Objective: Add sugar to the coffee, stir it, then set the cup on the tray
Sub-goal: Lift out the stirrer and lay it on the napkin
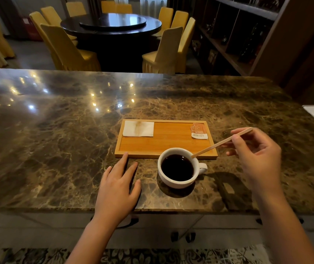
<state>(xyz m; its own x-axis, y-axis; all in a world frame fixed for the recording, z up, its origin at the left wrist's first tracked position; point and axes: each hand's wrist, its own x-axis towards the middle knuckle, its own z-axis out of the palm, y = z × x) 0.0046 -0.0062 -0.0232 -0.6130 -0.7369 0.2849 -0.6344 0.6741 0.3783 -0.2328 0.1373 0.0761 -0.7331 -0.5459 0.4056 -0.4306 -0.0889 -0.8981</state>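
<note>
The white ceramic cup sits low and right of centre in the frame, on the marble surface just in front of the tray's near rim — not on the tray. It is round, thick-walled, filled nearly to the brim with black coffee, its handle turned to the right. A thin flat wooden stir stick slants from the cup's upper right rim up toward the right hand, which pinches the stick's upper part between thumb and fingertips. The left hand lies flat on the surface with fingers spread, left of the cup, one fingertip reaching the tray's near edge.

The shallow rectangular wooden tray holds a folded white napkin, lightly stained, in its upper left corner and an orange sugar packet in its upper right corner; the middle of the tray is bare wood. The surface is glossy brown veined marble — open on the left and behind the tray — and its near edge runs just below the cup.
</note>
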